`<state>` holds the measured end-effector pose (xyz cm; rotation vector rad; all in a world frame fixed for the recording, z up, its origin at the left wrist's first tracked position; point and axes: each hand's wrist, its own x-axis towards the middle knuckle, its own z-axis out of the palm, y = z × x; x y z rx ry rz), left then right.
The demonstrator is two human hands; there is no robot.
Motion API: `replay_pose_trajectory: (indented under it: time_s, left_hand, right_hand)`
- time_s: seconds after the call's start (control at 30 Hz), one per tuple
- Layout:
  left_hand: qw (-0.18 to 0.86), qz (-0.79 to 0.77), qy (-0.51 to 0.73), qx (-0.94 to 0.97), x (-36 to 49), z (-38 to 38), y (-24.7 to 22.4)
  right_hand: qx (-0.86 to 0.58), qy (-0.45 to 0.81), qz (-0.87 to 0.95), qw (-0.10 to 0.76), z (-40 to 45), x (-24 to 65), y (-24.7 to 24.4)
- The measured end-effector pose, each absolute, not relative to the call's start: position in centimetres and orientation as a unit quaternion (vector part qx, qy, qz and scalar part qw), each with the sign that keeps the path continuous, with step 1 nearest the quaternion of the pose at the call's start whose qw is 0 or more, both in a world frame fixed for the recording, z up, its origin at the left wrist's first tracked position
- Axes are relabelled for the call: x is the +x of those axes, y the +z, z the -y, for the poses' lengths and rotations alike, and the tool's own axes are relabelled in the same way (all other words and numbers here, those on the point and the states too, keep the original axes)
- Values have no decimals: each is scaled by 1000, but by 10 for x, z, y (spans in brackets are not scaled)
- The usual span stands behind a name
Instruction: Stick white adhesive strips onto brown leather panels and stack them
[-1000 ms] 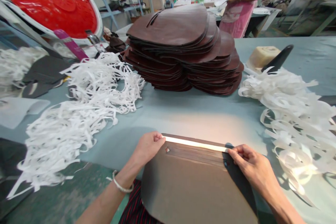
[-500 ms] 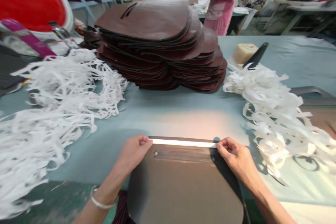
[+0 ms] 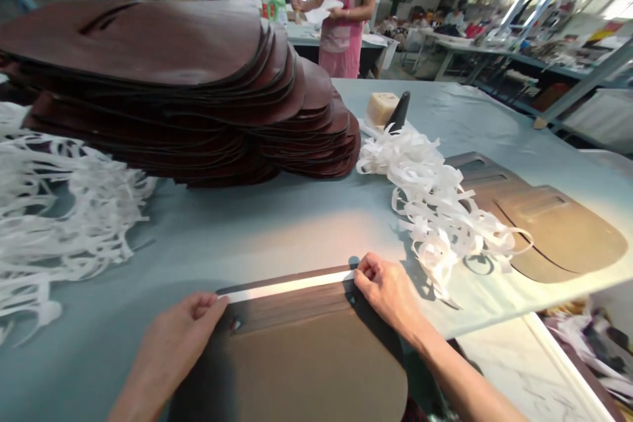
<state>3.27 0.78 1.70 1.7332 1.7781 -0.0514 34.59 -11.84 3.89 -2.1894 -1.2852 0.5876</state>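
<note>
A dark panel with rounded corners lies in front of me at the table's near side. Along its far edge runs a narrow white strip. The strip's left end is pinched between the thumb and fingers of my left hand. At the panel's far right corner my right hand pinches the other end. Both hands rest against the panel's corners, and the strip looks straight between them. Small marks show on the panel just below each end of the strip.
Beyond stands a tall stack of brown leather pieces. Tangled white strips lie at left and right. Further right are two flat panels, a yellowish block and a black-handled tool. A person in a pink apron stands behind.
The view has turned to the right, bringing the flat panels at right into sight. Both hands still pinch the strip's ends, with the strip now slanting in view.
</note>
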Motion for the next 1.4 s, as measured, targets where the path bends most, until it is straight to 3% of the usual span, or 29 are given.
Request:
replay_pose_trajectory:
  time_s: [0.2, 0.37, 0.5, 0.67, 0.83, 1.03, 1.23, 1.4]
  left_hand:
    - [252, -697, 12, 671, 42, -2, 15]
    - [39, -568, 186, 801, 55, 30, 10]
    - [-53, -463, 165, 869, 63, 53, 10]
    - [-70, -444, 123, 885, 60, 50, 14]
    - [-43, -472, 147, 868, 56, 40, 13]
    - [29, -510, 246, 824, 57, 44, 6]
    - [86, -504, 272, 815, 51, 42, 3]
    - [107, -503, 283, 810, 43, 20, 5]
  right_hand:
    - [-825, 168, 494, 217, 117, 342, 34]
    - [-820, 69, 558, 106, 120, 344, 36]
    - [-737, -31, 671, 82, 115, 331, 41]
    - [-570, -14, 816, 93, 98, 296, 37]
    - [-591, 2, 799, 112, 81, 292, 33]
    - [-674, 4, 735, 65, 50, 263, 39]
    - [-584, 105, 783, 185, 19, 212, 30]
    - [-546, 96, 795, 245, 10, 209, 13]
